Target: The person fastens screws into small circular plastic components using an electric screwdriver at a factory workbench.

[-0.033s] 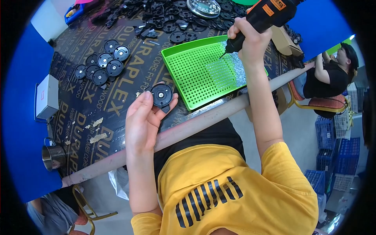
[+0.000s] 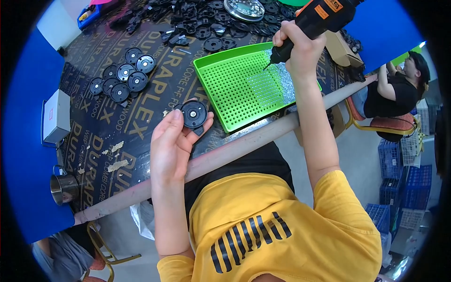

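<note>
My left hand (image 2: 171, 141) is closed around a round black plastic part (image 2: 194, 114) with a bright metal centre, held face up by its edge above the table's near side. In my right hand (image 2: 303, 51) is a black electric screwdriver (image 2: 324, 16), its thin bit pointing down and left over a green tray (image 2: 211, 96). Rows of holes cover the tray's floor. Many small silvery screws fill its right end, and more sit in the holes towards the middle. The bit's tip is above the screws; I cannot tell whether it touches one.
Several similar black discs (image 2: 137, 81) lie grouped on the dark table at left. Loose black parts (image 2: 213, 43) and a round metal dish (image 2: 244, 9) are at the back. A metal cup (image 2: 64, 188) hangs at left, and a pale rail (image 2: 235, 146) borders the near edge. A co-worker (image 2: 392, 89) sits at right.
</note>
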`<state>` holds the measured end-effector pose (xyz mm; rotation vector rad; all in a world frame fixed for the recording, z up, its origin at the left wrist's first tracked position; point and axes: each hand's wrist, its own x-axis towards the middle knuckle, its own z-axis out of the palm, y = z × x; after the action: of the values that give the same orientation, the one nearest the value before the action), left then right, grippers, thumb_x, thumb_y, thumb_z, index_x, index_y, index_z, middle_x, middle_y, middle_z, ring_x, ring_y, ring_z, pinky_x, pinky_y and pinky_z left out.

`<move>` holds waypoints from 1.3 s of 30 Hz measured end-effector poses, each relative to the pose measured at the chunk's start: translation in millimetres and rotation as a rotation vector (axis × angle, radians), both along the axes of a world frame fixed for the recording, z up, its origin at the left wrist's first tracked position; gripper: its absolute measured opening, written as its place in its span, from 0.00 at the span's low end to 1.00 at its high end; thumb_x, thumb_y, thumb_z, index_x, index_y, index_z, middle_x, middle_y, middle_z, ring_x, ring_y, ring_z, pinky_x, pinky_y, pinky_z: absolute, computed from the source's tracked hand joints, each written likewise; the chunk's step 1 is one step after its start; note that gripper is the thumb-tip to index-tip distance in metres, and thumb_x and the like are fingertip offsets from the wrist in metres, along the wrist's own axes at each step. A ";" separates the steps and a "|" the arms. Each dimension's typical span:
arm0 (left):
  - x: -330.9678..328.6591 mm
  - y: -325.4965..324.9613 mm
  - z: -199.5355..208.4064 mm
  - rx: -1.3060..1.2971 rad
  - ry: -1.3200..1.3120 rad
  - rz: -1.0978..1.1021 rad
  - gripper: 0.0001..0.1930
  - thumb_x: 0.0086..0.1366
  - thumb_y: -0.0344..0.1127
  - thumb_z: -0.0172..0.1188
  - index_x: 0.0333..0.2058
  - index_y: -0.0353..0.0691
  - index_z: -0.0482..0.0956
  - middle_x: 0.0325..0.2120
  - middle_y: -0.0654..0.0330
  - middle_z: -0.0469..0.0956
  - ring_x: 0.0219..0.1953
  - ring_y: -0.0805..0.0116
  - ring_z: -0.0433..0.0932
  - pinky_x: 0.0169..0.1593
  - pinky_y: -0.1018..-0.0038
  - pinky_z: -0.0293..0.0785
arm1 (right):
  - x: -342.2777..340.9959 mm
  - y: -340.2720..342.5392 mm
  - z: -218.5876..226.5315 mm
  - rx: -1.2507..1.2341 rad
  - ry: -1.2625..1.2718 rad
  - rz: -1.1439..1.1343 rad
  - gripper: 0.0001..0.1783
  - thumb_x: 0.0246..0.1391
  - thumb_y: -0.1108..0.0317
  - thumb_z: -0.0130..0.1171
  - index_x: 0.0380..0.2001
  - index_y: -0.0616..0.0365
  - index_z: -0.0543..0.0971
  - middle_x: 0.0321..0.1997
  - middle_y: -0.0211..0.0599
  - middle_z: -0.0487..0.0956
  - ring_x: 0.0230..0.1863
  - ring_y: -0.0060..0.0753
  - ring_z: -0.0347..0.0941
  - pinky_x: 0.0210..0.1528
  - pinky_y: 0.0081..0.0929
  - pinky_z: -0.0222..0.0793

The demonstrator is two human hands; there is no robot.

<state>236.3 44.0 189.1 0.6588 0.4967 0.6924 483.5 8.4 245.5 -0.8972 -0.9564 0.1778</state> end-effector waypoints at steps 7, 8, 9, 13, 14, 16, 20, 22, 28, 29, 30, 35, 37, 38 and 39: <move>0.1 0.2 -0.7 0.013 -0.005 -0.013 0.18 0.65 0.35 0.40 0.45 0.21 0.63 0.41 0.41 0.70 0.44 0.51 0.72 0.50 0.63 0.71 | 6.4 -0.6 -4.6 -0.015 -0.014 0.001 0.09 0.42 0.82 0.51 0.28 0.61 0.65 0.14 0.36 0.66 0.13 0.29 0.65 0.19 0.27 0.63; 0.3 0.4 -0.6 0.008 0.000 -0.005 0.18 0.66 0.35 0.40 0.45 0.21 0.63 0.41 0.41 0.70 0.44 0.51 0.72 0.50 0.63 0.71 | 11.4 0.5 -7.2 -0.019 -0.051 -0.023 0.09 0.42 0.82 0.51 0.28 0.61 0.65 0.14 0.36 0.66 0.13 0.29 0.65 0.19 0.27 0.63; 0.4 0.4 -0.6 0.002 0.005 0.003 0.18 0.66 0.35 0.40 0.45 0.21 0.63 0.41 0.42 0.70 0.45 0.51 0.72 0.50 0.63 0.71 | 14.2 0.7 -8.6 -0.022 -0.088 -0.046 0.08 0.42 0.82 0.51 0.27 0.62 0.65 0.14 0.36 0.66 0.13 0.29 0.65 0.19 0.27 0.64; 0.0 1.0 -2.1 -0.020 -0.014 0.023 0.18 0.66 0.35 0.40 0.45 0.21 0.63 0.41 0.42 0.70 0.45 0.50 0.71 0.50 0.62 0.70 | 9.6 1.8 -7.8 -0.014 -0.069 -0.056 0.05 0.42 0.81 0.51 0.23 0.62 0.66 0.13 0.36 0.66 0.13 0.28 0.65 0.19 0.27 0.64; 0.6 1.1 -2.7 -0.034 -0.027 0.030 0.18 0.66 0.34 0.40 0.44 0.21 0.63 0.41 0.42 0.69 0.45 0.50 0.71 0.51 0.62 0.70 | 10.0 0.6 -7.6 -0.012 -0.058 -0.037 0.06 0.43 0.81 0.51 0.24 0.62 0.66 0.13 0.36 0.66 0.13 0.29 0.65 0.20 0.27 0.64; 0.9 1.2 -3.8 -0.049 -0.041 0.041 0.18 0.66 0.34 0.40 0.44 0.21 0.64 0.41 0.42 0.69 0.46 0.50 0.71 0.52 0.61 0.69 | 13.7 -1.4 -4.4 -0.023 -0.067 0.002 0.09 0.44 0.81 0.50 0.30 0.61 0.64 0.14 0.36 0.66 0.14 0.29 0.65 0.19 0.27 0.63; -0.1 2.0 -4.5 -0.035 -0.070 0.039 0.17 0.65 0.33 0.40 0.43 0.21 0.64 0.41 0.43 0.69 0.47 0.50 0.69 0.53 0.61 0.67 | 10.1 -9.3 4.7 -0.013 -0.079 0.008 0.14 0.45 0.81 0.49 0.37 0.59 0.65 0.16 0.35 0.66 0.15 0.29 0.64 0.22 0.28 0.62; 1.2 1.6 -3.0 -0.030 -0.074 0.035 0.16 0.65 0.32 0.40 0.43 0.21 0.64 0.41 0.43 0.69 0.48 0.50 0.69 0.54 0.61 0.67 | -1.4 -15.8 11.9 -0.007 -0.012 0.094 0.15 0.46 0.79 0.47 0.40 0.57 0.65 0.17 0.33 0.64 0.17 0.27 0.63 0.24 0.29 0.61; 1.3 1.4 -3.1 0.025 0.000 0.010 0.14 0.65 0.31 0.39 0.42 0.24 0.65 0.40 0.49 0.71 0.44 0.61 0.72 0.51 0.68 0.68 | -72.3 -19.4 18.2 0.132 -0.107 0.275 0.05 0.51 0.75 0.47 0.24 0.63 0.70 0.17 0.34 0.70 0.16 0.26 0.68 0.22 0.19 0.67; 1.4 1.7 -3.4 0.025 -0.001 0.012 0.14 0.65 0.31 0.39 0.42 0.24 0.65 0.40 0.49 0.71 0.44 0.61 0.72 0.51 0.68 0.68 | -81.6 -17.5 17.7 0.157 -0.063 0.360 0.02 0.50 0.77 0.47 0.26 0.63 0.70 0.17 0.33 0.70 0.16 0.25 0.68 0.22 0.19 0.67; 1.5 2.0 -3.6 0.039 0.003 -0.002 0.14 0.65 0.31 0.39 0.42 0.25 0.65 0.40 0.49 0.71 0.44 0.62 0.73 0.51 0.69 0.68 | -91.0 -16.1 17.5 0.181 -0.020 0.446 0.02 0.49 0.79 0.48 0.28 0.63 0.70 0.18 0.32 0.71 0.16 0.24 0.68 0.21 0.18 0.66; 0.4 2.4 -3.5 0.038 -0.001 -0.018 0.13 0.65 0.30 0.39 0.41 0.26 0.67 0.38 0.52 0.73 0.40 0.67 0.74 0.49 0.72 0.70 | -111.6 -13.2 19.2 0.069 -0.232 0.655 0.21 0.49 0.78 0.43 0.48 0.53 0.57 0.19 0.31 0.66 0.17 0.24 0.63 0.24 0.24 0.63; -0.5 2.1 -1.9 0.043 0.050 -0.028 0.13 0.65 0.30 0.40 0.40 0.27 0.68 0.36 0.54 0.74 0.37 0.70 0.74 0.46 0.74 0.71 | -127.9 -24.5 25.3 -0.095 -0.064 0.524 0.20 0.49 0.78 0.43 0.46 0.54 0.58 0.20 0.31 0.66 0.17 0.24 0.64 0.25 0.24 0.64; -0.1 1.9 -1.6 0.043 0.048 -0.027 0.13 0.65 0.30 0.40 0.40 0.27 0.68 0.36 0.54 0.74 0.37 0.70 0.74 0.46 0.74 0.71 | -124.0 -20.0 21.6 -0.096 -0.066 0.525 0.20 0.49 0.78 0.43 0.46 0.54 0.58 0.20 0.31 0.66 0.17 0.24 0.64 0.25 0.24 0.64; 0.5 1.7 -1.2 0.042 0.054 -0.025 0.12 0.65 0.30 0.40 0.40 0.28 0.68 0.35 0.55 0.74 0.37 0.70 0.74 0.45 0.75 0.71 | -116.0 -11.9 14.4 -0.029 -0.114 0.590 0.19 0.49 0.78 0.43 0.46 0.54 0.58 0.20 0.31 0.66 0.17 0.23 0.64 0.25 0.24 0.64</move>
<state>236.8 45.7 187.8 0.7236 0.5245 0.6640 367.5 -3.5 259.8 -0.6351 -1.3114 0.6484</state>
